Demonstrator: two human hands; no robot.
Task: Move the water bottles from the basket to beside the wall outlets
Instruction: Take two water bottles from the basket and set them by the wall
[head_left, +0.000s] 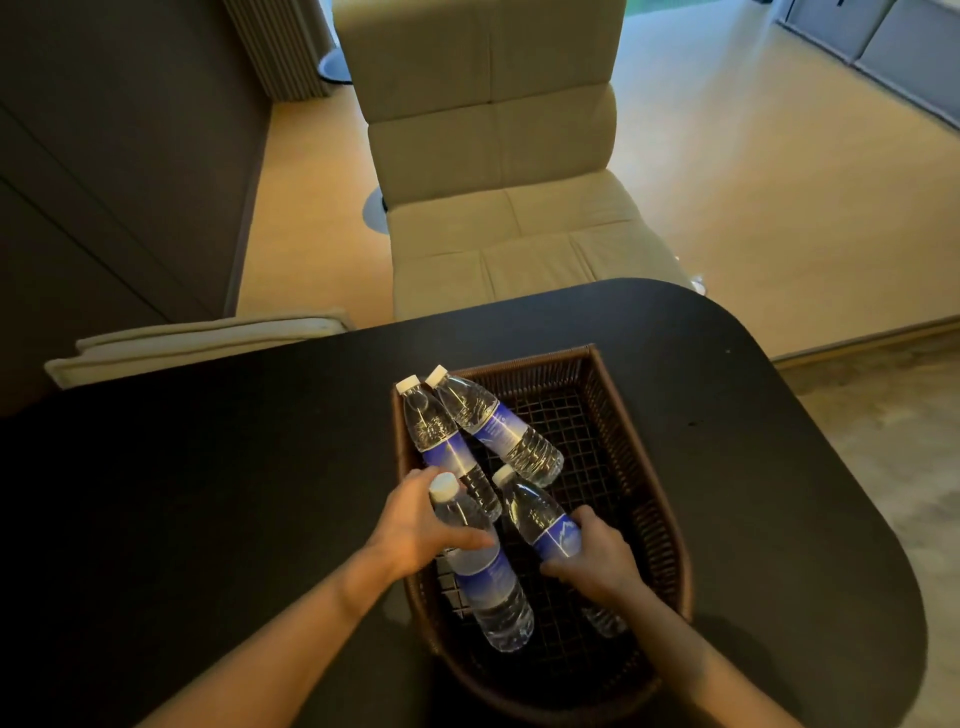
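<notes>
**Q:** Both forearms reach in from the near edge. What are the hands doing?

**A:** The left hand (415, 525) is wrapped over the upper part of the near-left bottle (483, 566), just below its white cap. The right hand (592, 558) is clamped round the blue label of the near-right bottle (540, 519). Both bottles lie in the wicker basket (613, 395).

**Q:** And the other bottles?

**A:** Two more lie at the far end of the basket: the far-left bottle (441, 441) and the far-right bottle (498, 426), caps propped against the far-left rim. The basket sits on the black desk (234, 467).

**Q:** Which step is this?

**A:** I judge it the first pick-up: grips taken, nothing out of the basket yet.

**Q:** What comes next?

**A:** Lift both clear of the rim without knocking the far pair, then carry them to the wall outlets, which aren't in view, so turning to find them comes first.
</notes>
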